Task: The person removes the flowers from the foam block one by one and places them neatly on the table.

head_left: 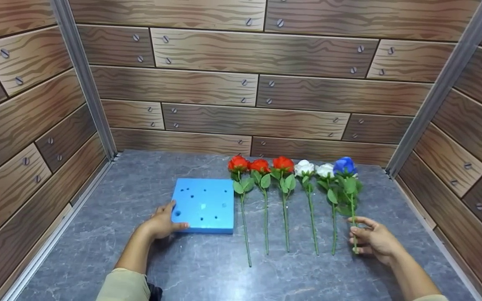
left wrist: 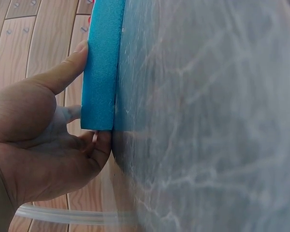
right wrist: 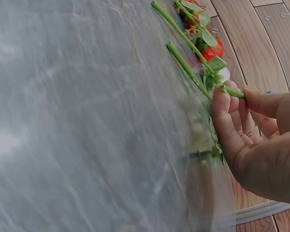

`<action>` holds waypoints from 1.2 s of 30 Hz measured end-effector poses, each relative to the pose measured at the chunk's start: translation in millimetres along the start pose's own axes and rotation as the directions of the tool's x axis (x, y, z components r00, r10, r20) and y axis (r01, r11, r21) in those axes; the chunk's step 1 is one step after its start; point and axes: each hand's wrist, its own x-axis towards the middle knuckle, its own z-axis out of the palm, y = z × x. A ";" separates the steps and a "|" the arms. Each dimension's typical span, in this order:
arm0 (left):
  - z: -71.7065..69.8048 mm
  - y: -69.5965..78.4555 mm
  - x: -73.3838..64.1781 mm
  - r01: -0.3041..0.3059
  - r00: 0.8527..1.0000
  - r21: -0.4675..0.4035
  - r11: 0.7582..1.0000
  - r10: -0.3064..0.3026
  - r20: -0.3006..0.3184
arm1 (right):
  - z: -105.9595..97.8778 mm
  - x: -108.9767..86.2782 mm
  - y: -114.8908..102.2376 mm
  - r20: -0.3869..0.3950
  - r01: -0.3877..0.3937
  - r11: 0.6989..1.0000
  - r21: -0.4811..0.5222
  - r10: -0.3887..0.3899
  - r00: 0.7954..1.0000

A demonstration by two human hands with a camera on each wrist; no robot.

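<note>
A blue foam block (head_left: 207, 200) with several small holes in its top lies flat on the table. My left hand (head_left: 161, 223) grips its near left corner; in the left wrist view the thumb (left wrist: 70, 70) is on the upper edge and other fingers curl against the side. At the far right of a row of artificial roses, my right hand (head_left: 375, 240) pinches the green stem (right wrist: 233, 92) of the blue rose (head_left: 344, 166) between thumb and fingers. That stem's lower end looks raised off the table in the right wrist view.
Left of the blue rose lie two white roses (head_left: 304, 168) and three red roses (head_left: 283, 164), stems toward me. The leftmost red rose (head_left: 238, 163) is close to the block's right side. Wood-patterned walls (head_left: 207, 88) enclose the grey marbled table (head_left: 283, 280) at back and sides.
</note>
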 end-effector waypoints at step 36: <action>0.5 -1.3 1.8 0.004 1.000 0.011 1.000 -0.004 -0.006 | -74.4 -20.3 -2.2 -0.200 -0.110 0.981 -0.160 0.076 0.977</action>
